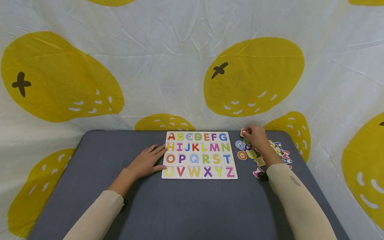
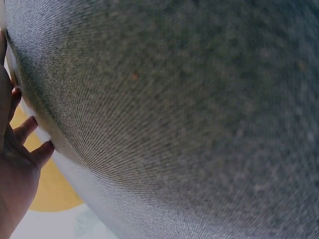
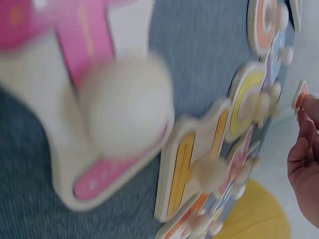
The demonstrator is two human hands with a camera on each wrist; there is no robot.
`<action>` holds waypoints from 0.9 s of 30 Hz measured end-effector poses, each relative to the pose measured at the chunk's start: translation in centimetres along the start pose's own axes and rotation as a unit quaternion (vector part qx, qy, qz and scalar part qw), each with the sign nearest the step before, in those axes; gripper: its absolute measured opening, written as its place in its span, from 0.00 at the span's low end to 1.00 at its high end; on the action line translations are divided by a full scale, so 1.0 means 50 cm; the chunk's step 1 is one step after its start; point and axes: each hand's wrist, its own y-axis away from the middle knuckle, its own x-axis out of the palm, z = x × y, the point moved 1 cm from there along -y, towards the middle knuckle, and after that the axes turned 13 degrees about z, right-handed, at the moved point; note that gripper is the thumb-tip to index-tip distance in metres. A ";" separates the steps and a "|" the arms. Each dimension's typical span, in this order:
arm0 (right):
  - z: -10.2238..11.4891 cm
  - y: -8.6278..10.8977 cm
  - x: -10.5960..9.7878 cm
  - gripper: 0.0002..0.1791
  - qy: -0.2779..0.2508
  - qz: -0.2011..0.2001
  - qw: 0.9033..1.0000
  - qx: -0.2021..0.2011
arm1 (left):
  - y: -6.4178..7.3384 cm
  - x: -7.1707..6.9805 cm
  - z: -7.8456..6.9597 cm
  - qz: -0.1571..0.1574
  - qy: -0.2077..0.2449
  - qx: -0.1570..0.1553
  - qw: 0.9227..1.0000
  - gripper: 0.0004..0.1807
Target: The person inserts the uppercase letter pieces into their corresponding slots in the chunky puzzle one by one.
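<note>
A white alphabet puzzle board (image 1: 199, 165) with coloured letters from A to Z lies on the table. My left hand (image 1: 147, 162) rests with fingers spread at the board's left edge; at the left of its wrist view, part of this hand (image 2: 20, 174) shows. Beyond the board's right side, my right hand (image 1: 257, 135) pinches a small orange letter piece (image 3: 299, 95) between thumb and fingers. Which letter it bears is hard to make out. Under and around that hand lie knobbed letter pieces, among them a blue Q (image 1: 239, 144), an orange O (image 1: 242, 155) and a yellow U (image 1: 251, 154).
Nearer me in the pile are an orange-yellow H (image 1: 259, 162) and a pink piece (image 1: 257, 172); more pieces lie to the right, partly behind the forearm. Dark grey cloth covers the table (image 1: 192, 206). A white curtain (image 1: 168, 76) with yellow fruit prints hangs behind it.
</note>
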 end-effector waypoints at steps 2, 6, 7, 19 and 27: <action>0.016 -0.003 0.006 0.09 -0.005 0.009 1.000 -0.007 | -0.001 -0.001 0.000 -0.001 0.001 0.000 1.000 0.48; 0.054 -0.010 0.019 0.09 -0.013 0.033 0.999 -0.015 | -0.002 -0.004 0.000 -0.001 0.001 0.000 1.000 0.48; 0.063 -0.012 0.023 0.09 -0.015 0.041 0.999 -0.017 | -0.002 -0.004 0.000 -0.001 0.000 -0.001 1.000 0.48; 0.182 -0.048 0.083 0.09 -0.004 0.095 0.993 -0.075 | -0.001 -0.004 0.003 0.004 0.002 -0.003 1.000 0.48; 0.233 -0.076 0.123 0.08 0.015 0.131 0.989 -0.071 | 0.000 0.000 0.000 0.002 0.009 0.001 1.000 0.48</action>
